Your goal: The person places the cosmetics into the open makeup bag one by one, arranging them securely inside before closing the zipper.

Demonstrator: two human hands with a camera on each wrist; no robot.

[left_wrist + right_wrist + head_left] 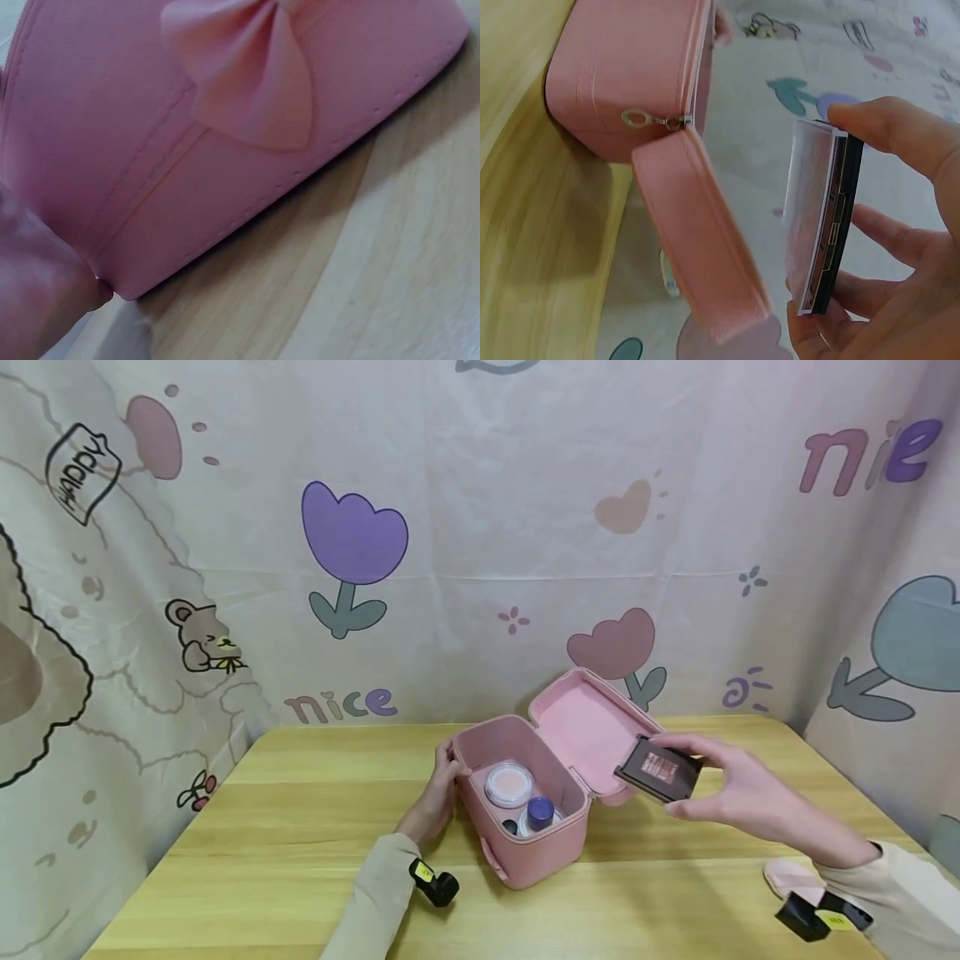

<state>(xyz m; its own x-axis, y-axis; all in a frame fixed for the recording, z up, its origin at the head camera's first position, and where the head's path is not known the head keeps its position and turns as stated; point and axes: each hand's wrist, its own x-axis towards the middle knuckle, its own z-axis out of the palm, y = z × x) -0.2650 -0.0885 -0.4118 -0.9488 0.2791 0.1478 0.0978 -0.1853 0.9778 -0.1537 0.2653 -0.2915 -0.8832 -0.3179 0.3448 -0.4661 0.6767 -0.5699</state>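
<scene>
A pink zip-up cosmetic case (540, 860) stands on the table with its lid (585, 718) swung back to the right. My left hand (437, 797) grips the case's left wall at the rim. Up in the air by the lid, my right hand (738, 789) holds a dark, flat makeup palette (660, 768) by its edges, thumb on one side and fingers on the other. Its clear cover (806, 210) shows in the right wrist view. Inside the case lie a round pale-pink compact (509, 784) and a blue-topped round item (540, 812); a small dark thing beside them is partly hidden.
The wooden table (300, 860) runs back to a patterned cloth (465, 527). A pale pink flat piece (791, 878) lies at the right, partly behind the right wrist's camera. A bow (247, 75) decorates the case's side, and a zip pull (637, 118) hangs near the hinge.
</scene>
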